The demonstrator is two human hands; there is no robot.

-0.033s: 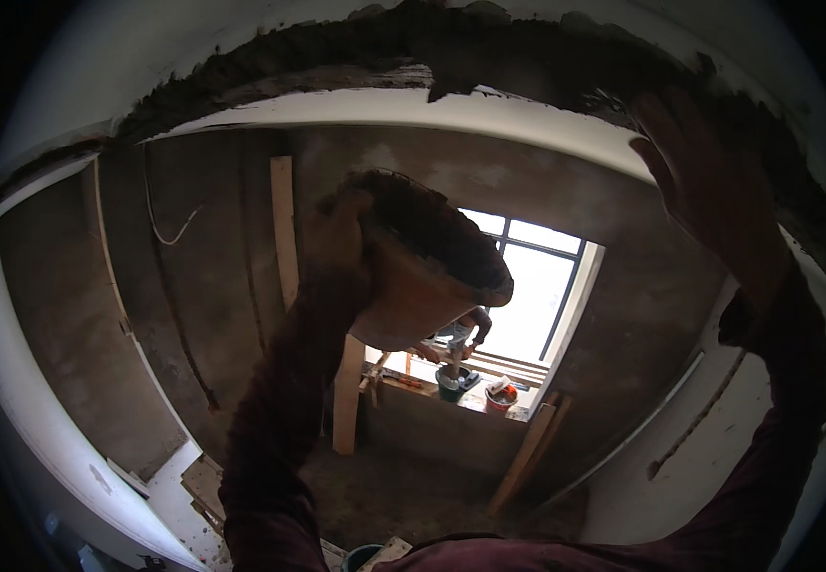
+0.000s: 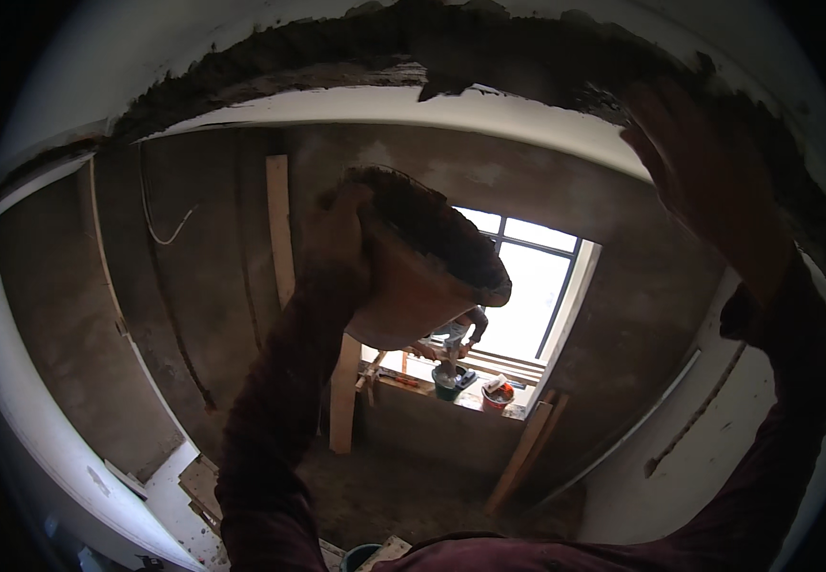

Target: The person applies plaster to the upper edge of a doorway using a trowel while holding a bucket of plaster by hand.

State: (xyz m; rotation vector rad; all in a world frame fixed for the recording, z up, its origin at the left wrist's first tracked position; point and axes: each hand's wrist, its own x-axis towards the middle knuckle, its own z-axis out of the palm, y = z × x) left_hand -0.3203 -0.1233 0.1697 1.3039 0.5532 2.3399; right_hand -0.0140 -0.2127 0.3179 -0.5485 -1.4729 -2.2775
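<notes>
My left hand (image 2: 338,229) grips a pale orange-brown bucket (image 2: 408,300) by its side and holds it up, tilted. Dark wet mortar (image 2: 427,224) fills its mouth up to the rim. Overhead, a long rough band of dark mortar (image 2: 518,52) runs along the edge between white surfaces. My right hand (image 2: 694,172) is raised to the right part of this band, fingers stretched out against it and thumb apart. Deep shadow partly hides those fingertips, and I see no tool in them.
Beyond the bucket, another person (image 2: 456,334) bends over a green bucket (image 2: 446,383) by the bright window (image 2: 532,276). A red bucket (image 2: 498,395) stands beside it. Wooden boards (image 2: 281,229) lean on the brown wall; timber props (image 2: 524,458) stand below the window.
My right hand has shifted very slightly left along the mortar band, and the whole view has moved a little. The bucket in my left hand has hardly moved.
</notes>
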